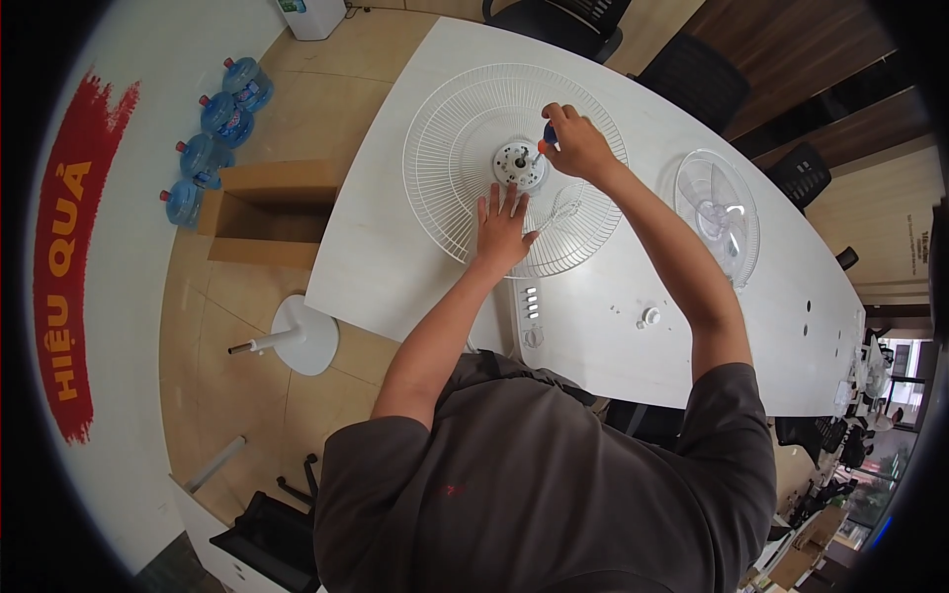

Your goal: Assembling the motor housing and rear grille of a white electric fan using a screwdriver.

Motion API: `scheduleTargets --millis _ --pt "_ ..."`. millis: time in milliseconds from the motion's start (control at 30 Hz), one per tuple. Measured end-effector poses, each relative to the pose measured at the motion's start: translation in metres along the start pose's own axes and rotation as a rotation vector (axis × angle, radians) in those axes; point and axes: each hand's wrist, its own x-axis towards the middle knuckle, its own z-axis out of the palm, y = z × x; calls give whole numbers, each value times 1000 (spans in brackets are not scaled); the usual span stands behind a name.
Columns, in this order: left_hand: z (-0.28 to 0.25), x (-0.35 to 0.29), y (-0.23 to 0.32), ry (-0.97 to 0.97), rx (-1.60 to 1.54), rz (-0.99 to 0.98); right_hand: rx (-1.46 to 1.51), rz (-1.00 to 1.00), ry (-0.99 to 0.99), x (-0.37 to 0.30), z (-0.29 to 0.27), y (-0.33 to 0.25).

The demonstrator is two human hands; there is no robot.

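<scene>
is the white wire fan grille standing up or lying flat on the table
Lying flat: the white wire fan grille rests face-down on the white table, with the left hand pressed on it and the motor hub facing up.

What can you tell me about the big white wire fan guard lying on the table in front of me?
The white wire fan guard is a round grille of thin radial wires and rings, apparently metal, lying flat on the white table. At its centre sits the round motor hub. The left hand presses flat on its near part; the right hand holds a blue-and-red-handled screwdriver at the hub. Its far edge nears the table's rim.
</scene>
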Motion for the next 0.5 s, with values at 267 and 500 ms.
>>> scheduleTargets --millis 267,500 --pt "0 2 2 8 10 17 99 -71 -111 4 3 15" --pt "0 -1 0 -1 16 7 -51 348 -243 5 -17 -20"
